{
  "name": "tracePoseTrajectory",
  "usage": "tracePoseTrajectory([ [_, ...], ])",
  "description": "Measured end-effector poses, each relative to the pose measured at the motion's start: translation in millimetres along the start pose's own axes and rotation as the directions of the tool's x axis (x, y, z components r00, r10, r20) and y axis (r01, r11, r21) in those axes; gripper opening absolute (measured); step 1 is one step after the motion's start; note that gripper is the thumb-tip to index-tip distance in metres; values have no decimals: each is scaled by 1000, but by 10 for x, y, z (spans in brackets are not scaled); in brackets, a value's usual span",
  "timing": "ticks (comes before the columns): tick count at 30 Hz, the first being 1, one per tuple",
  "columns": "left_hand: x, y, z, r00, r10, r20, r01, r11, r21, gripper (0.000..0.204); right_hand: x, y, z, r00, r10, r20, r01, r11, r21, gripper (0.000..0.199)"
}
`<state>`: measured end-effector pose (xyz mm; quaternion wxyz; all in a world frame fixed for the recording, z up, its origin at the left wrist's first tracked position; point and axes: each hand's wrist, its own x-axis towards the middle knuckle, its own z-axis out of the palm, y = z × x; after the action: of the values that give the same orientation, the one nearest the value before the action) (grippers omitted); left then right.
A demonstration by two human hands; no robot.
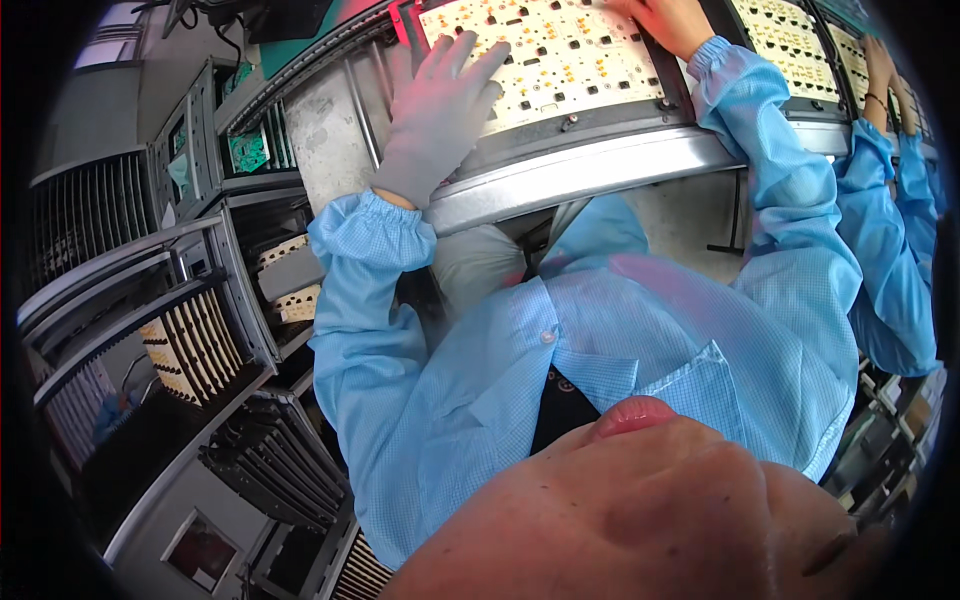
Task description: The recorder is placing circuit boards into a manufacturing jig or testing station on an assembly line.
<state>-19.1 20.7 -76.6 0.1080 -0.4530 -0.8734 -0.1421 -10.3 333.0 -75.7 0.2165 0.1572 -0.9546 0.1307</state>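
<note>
A cream circuit board panel (560, 70) with many small black and orange parts lies in a dark carrier frame (590, 125) at the work line. My left hand (440, 115), in a grey glove, rests over the panel's left edge with its fingers spread, holding nothing. At the panel's upper right is my right hand (680, 25), bare and lit reddish. Its fingers reach over the board and run out of the picture's top edge, so their tips and anything in them are hidden.
A metal rail (590, 185) runs along the line's near edge. To the right sits another cream panel (785, 50), with a co-worker's blue sleeves (885, 240) and hands beyond. Racks holding upright boards (195, 345) and green boards (250, 150) stand at my left.
</note>
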Motion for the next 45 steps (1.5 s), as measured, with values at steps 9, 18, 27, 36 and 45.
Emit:
tracePoseTrajectory([
  [9, 584, -596, 110, 915, -217, -339, 255, 964, 73, 25, 358, 341, 196, 994, 113, 8, -103, 932, -349, 24],
  [18, 912, -663, 360, 865, -355, -355, 443, 872, 207, 34, 587, 288, 274, 858, 402, 319, -174, 813, -556, 19],
  [27, 902, -743, 426, 904, -248, -348, 255, 967, -25, 14, 201, -77, -466, 542, 336, 770, -94, 935, -341, 36],
  [36, 684, -499, 117, 907, -159, -389, 53, 961, -270, 18, -514, -28, -805, 728, -39, 685, -65, 990, 126, 31],
  [45, -73, -78, -370, 950, 269, 159, -127, 796, -591, 27, -11, 205, -716, 361, -854, 376, 892, 434, 130, 25],
])
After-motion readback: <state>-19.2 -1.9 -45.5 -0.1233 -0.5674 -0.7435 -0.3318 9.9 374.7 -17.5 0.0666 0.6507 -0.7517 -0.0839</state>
